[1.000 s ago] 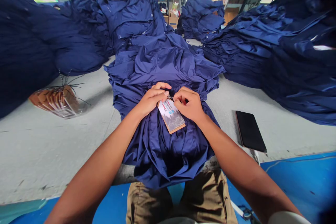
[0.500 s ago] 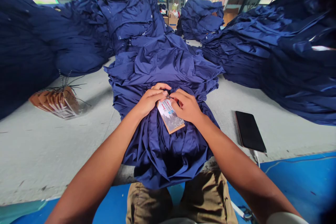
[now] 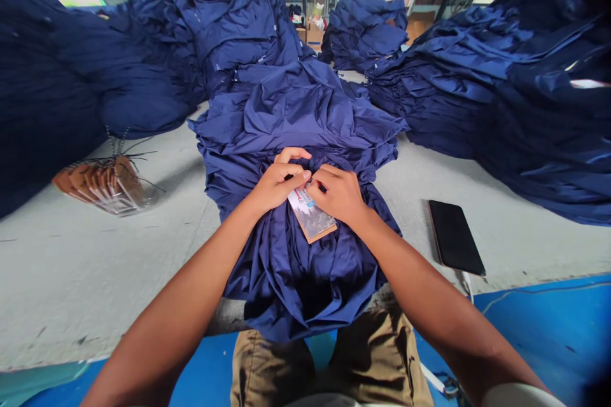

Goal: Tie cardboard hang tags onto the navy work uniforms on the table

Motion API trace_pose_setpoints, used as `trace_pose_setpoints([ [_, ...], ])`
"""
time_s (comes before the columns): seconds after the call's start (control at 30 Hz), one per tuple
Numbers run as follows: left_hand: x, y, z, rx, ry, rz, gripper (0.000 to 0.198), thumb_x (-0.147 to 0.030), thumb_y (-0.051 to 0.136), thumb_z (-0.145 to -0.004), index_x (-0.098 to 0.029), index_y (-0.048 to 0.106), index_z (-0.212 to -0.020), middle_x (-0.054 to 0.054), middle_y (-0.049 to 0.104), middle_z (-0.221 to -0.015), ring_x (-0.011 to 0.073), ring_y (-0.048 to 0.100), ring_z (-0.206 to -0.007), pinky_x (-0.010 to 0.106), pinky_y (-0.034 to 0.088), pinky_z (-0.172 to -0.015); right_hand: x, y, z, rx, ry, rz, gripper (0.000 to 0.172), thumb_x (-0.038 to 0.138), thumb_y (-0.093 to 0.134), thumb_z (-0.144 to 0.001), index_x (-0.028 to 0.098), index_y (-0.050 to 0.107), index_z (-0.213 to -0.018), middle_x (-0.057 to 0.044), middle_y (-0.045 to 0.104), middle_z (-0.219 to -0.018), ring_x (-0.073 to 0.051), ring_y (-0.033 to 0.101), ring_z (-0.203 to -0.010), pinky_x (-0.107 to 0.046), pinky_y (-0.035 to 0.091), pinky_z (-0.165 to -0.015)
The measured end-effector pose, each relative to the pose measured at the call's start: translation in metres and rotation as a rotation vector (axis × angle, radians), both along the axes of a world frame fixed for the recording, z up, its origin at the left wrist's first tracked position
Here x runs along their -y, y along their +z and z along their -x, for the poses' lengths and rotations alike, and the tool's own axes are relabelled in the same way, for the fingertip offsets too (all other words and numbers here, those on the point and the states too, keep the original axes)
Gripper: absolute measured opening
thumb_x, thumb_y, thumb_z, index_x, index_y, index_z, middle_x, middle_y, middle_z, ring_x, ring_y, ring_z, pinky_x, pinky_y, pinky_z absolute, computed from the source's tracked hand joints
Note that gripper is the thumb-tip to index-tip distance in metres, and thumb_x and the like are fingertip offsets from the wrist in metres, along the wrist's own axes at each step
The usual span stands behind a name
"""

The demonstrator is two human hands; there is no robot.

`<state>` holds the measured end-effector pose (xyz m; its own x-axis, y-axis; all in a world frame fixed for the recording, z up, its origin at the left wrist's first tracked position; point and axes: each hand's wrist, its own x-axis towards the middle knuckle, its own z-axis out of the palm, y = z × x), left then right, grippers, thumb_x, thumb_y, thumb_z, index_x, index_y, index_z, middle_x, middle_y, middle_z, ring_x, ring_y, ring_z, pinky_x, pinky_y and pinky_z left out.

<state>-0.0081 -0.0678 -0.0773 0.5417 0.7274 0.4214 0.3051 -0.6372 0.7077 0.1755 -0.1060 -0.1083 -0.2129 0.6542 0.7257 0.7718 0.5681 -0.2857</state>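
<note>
A navy garment (image 3: pixel 305 108) lies spread in front of me, its near end hanging over the table edge. On it rests a printed hang tag (image 3: pixel 312 219) with a brown card behind it. My left hand (image 3: pixel 284 181) and my right hand (image 3: pixel 337 191) meet at the tag's top end, fingertips pinched close together. A dark bit of the tag's string shows between the fingertips; the rest of it is hidden by the fingers. The left index finger is raised and bent over the cloth.
A bundle of brown hang tags (image 3: pixel 107 184) with dark strings sits on the grey table (image 3: pixel 162 261) at left. A black phone (image 3: pixel 456 238) with a white cable lies at right. Piles of navy garments (image 3: pixel 229 19) rise at the back and on both sides.
My fingertips have drawn closer together over the tag's top, covering more of the string and the print. The garment and tag have barely moved.
</note>
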Motion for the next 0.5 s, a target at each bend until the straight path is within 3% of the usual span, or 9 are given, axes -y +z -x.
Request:
trace_pose_setpoints([
  [0.27,0.0,-0.007,0.001,0.068,0.09,-0.056,0.047,-0.054,0.065,-0.092,-0.018,0.064,-0.061,0.009,0.053,-0.136,0.0279,0.049,-0.134,0.046,0.04,-0.118,-0.002,0.003,0.015,-0.015,-0.116,0.04,0.024,0.023,0.059,-0.086,0.019,0.06,-0.062,-0.002,0.062,-0.066,-0.013,0.048,-0.055,-0.029,0.028,-0.056],
  [0.4,0.002,-0.007,0.003,0.075,0.072,-0.048,0.046,-0.053,0.064,-0.093,-0.019,0.068,-0.063,0.009,0.056,-0.126,0.0259,0.052,-0.128,0.046,0.039,-0.119,-0.003,0.004,0.009,-0.12,0.013,0.095,0.023,0.02,0.056,-0.084,0.02,0.057,-0.061,-0.001,0.06,-0.065,-0.013,0.05,-0.059,-0.028,0.034,-0.06],
  [0.5,0.001,-0.008,0.003,0.087,0.069,-0.065,0.043,-0.053,0.062,-0.095,-0.02,0.073,-0.069,0.009,0.058,-0.116,0.0243,0.056,-0.121,0.046,0.038,-0.119,-0.003,0.005,-0.003,-0.279,0.163,0.248,0.024,0.02,0.051,-0.083,0.02,0.055,-0.06,0.002,0.054,-0.059,-0.013,0.047,-0.057,-0.027,0.036,-0.06],
])
